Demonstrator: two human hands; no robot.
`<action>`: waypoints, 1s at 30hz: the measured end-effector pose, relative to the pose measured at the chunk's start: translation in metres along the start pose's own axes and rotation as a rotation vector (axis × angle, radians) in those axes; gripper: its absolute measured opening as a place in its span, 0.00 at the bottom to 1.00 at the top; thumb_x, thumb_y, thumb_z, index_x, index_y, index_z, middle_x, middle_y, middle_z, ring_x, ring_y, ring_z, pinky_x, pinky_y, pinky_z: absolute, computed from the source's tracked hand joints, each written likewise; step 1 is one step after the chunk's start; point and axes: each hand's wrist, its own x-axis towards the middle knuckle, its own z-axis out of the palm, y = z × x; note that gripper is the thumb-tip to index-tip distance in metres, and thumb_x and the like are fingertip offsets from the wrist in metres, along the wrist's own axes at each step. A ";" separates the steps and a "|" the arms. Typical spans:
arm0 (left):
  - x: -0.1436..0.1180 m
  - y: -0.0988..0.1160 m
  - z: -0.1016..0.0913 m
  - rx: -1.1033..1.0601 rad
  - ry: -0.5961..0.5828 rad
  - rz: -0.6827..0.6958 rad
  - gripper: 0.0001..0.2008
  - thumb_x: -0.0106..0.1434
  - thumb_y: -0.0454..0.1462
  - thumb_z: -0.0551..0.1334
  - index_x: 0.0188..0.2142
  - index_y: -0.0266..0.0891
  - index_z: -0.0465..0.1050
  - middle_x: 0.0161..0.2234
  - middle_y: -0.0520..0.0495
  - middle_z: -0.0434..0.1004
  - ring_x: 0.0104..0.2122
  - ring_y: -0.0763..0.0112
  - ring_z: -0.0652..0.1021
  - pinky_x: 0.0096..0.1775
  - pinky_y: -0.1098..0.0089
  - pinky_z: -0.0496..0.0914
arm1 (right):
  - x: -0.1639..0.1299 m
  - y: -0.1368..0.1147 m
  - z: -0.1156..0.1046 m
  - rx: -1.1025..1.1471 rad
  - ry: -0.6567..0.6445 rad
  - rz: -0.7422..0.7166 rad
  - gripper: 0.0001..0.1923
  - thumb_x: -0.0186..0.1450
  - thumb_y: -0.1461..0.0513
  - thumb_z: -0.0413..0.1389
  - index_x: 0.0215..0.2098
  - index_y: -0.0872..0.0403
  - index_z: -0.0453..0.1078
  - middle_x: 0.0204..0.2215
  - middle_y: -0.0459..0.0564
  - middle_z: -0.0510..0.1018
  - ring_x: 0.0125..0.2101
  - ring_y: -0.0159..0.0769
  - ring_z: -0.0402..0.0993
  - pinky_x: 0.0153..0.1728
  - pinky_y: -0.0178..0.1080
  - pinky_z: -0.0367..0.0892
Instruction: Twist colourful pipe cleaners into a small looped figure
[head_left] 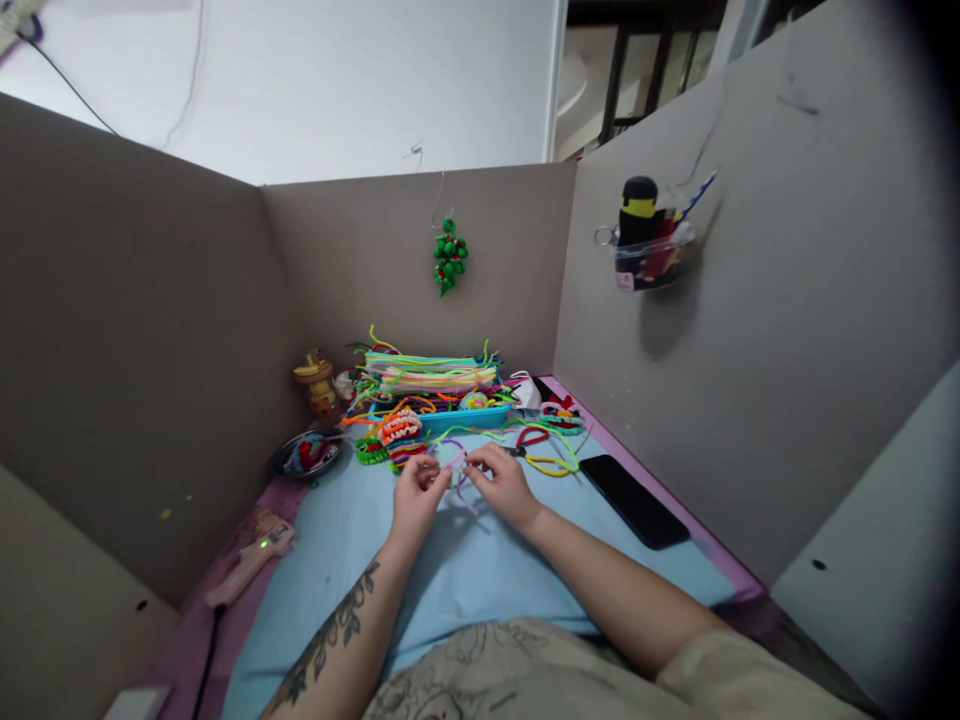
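I see the bench [337,560] under a pale blue cover, walled by grey board. At its far end sits the blue tray [465,416], heaped with bright pipe cleaners [427,375] lying crosswise. Right of the tray and nearer me lies a black phone [634,500], face dark, no writing I can read. Left of the tray and nearer me rests a pink glue gun [251,560]. Just in front of the tray, my left hand [415,493] and right hand [504,480] both pinch a lilac pipe cleaner [454,462], fingers closed on it. Its long axis runs roughly left to right between them, ends bent towards me.
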 end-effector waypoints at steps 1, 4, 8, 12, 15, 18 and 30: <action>0.000 0.000 0.000 0.001 -0.003 -0.006 0.15 0.49 0.41 0.65 0.32 0.38 0.61 0.24 0.54 0.68 0.24 0.75 0.73 0.27 0.75 0.65 | 0.000 0.000 0.001 -0.005 -0.013 -0.021 0.05 0.59 0.62 0.53 0.33 0.53 0.69 0.28 0.49 0.72 0.32 0.35 0.66 0.37 0.38 0.62; 0.000 0.000 0.000 -0.012 -0.022 -0.026 0.16 0.49 0.41 0.65 0.33 0.38 0.61 0.23 0.54 0.69 0.24 0.74 0.73 0.28 0.75 0.66 | -0.001 0.000 0.004 -0.020 -0.018 -0.031 0.05 0.59 0.62 0.54 0.34 0.53 0.70 0.28 0.49 0.72 0.33 0.36 0.66 0.38 0.39 0.62; -0.002 0.002 0.001 -0.043 -0.050 -0.060 0.18 0.49 0.41 0.66 0.34 0.38 0.61 0.22 0.54 0.70 0.23 0.74 0.73 0.26 0.75 0.65 | -0.002 0.000 0.004 -0.033 -0.006 0.000 0.04 0.59 0.62 0.53 0.31 0.53 0.70 0.26 0.48 0.71 0.31 0.35 0.65 0.36 0.38 0.61; -0.003 0.003 0.002 -0.042 -0.063 -0.077 0.19 0.48 0.42 0.66 0.34 0.38 0.61 0.21 0.54 0.71 0.22 0.75 0.73 0.24 0.76 0.63 | -0.002 0.000 0.004 -0.016 -0.011 0.008 0.05 0.60 0.62 0.53 0.28 0.53 0.70 0.26 0.49 0.72 0.32 0.35 0.66 0.38 0.39 0.61; -0.002 0.003 0.001 -0.051 -0.074 -0.081 0.19 0.47 0.42 0.67 0.34 0.38 0.62 0.22 0.53 0.71 0.23 0.74 0.73 0.26 0.75 0.64 | -0.003 0.000 0.005 -0.015 0.000 0.002 0.06 0.60 0.62 0.52 0.28 0.53 0.71 0.27 0.49 0.73 0.33 0.35 0.67 0.39 0.40 0.61; -0.002 0.003 0.001 -0.049 -0.070 -0.079 0.19 0.47 0.41 0.67 0.35 0.37 0.61 0.21 0.53 0.71 0.22 0.74 0.73 0.26 0.75 0.65 | -0.003 0.000 0.006 -0.024 -0.010 -0.026 0.07 0.61 0.62 0.52 0.29 0.52 0.72 0.27 0.49 0.75 0.33 0.35 0.68 0.40 0.40 0.62; 0.000 0.000 -0.001 -0.040 -0.077 -0.084 0.20 0.47 0.42 0.67 0.35 0.37 0.62 0.22 0.53 0.72 0.23 0.74 0.73 0.27 0.74 0.66 | -0.003 0.000 0.006 -0.107 -0.143 -0.147 0.08 0.61 0.64 0.51 0.35 0.52 0.72 0.31 0.51 0.74 0.36 0.37 0.67 0.39 0.40 0.62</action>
